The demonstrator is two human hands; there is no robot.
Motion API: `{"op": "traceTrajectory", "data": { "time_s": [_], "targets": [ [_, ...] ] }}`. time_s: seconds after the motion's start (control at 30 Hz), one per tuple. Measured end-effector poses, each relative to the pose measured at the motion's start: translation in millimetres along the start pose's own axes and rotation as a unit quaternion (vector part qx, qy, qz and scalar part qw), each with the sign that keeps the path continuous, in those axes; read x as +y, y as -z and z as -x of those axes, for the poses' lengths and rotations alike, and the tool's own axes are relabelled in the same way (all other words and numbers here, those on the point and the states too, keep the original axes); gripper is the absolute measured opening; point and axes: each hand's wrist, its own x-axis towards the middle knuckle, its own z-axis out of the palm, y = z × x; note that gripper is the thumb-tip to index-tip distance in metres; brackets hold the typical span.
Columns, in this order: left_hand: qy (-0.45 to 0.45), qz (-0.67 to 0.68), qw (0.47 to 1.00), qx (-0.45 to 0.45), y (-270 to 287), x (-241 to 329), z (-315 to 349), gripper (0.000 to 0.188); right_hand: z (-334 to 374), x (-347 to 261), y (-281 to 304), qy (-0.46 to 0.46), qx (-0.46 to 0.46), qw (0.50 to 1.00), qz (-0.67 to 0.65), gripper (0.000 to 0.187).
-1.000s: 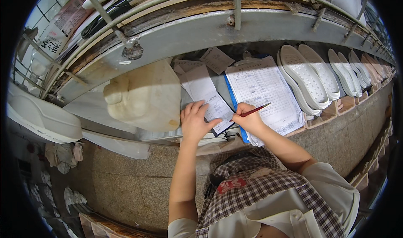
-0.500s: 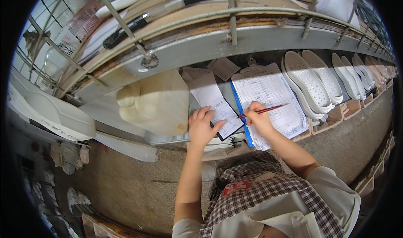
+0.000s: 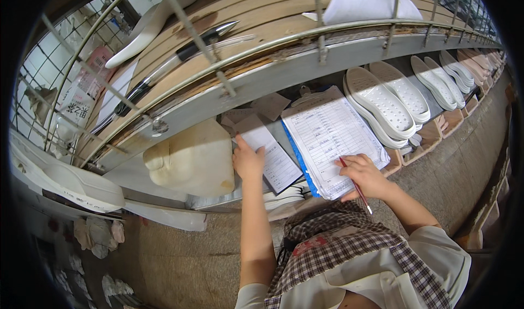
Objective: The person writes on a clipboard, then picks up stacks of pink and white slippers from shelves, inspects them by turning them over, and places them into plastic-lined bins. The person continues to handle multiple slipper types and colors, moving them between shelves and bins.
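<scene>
My left hand [image 3: 249, 159] rests at the left edge of a narrow pad of paper slips [image 3: 273, 159], index finger stretched out and thumb apart over the paper. To its right lies a blue-edged clipboard with printed form sheets [image 3: 322, 137]. Over the lower right of these sheets, my right hand [image 3: 367, 178] holds a dark red pen [image 3: 356, 188] between its fingers. The pen slants across the hand, its pale end pointing down toward my apron. Loose paper slips [image 3: 270, 106] lie above the pad, partly under the shelf's shadow.
A yellowish plastic jug [image 3: 191, 159] stands left of the pad. White shoe soles [image 3: 379, 104] line the ledge at right, above pinkish bins [image 3: 423, 145]. A wire-railed shelf [image 3: 273, 44] overhangs the far side, bearing a black and clear pen [image 3: 164, 69].
My left hand has slid to the pad's left edge. My right hand has gone from the pad to the clipboard's lower right, and the pen has swung downward. The view has shifted.
</scene>
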Motion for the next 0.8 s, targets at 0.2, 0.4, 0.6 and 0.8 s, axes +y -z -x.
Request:
{"op": "traceTrajectory", "data": {
  "time_s": [0.2,0.4,0.6,0.8],
  "targets": [
    [-0.011,0.061,0.998,0.016,-6,-3,0,0.085,25,9,-21,-0.008,0.008,0.996,0.090,0.017],
    [-0.040,0.026,0.999,0.013,-3,-2,-10,0.077,31,19,-29,0.014,0.090,0.995,0.033,0.023],
    [-0.018,0.069,0.994,-0.081,3,-9,-34,0.067,31,18,-27,-0.009,0.071,0.997,-0.015,0.028],
    [-0.043,0.149,0.980,-0.124,-8,-26,-39,0.052,31,15,-29,-0.028,0.089,0.995,-0.039,0.030]
  ]
}}
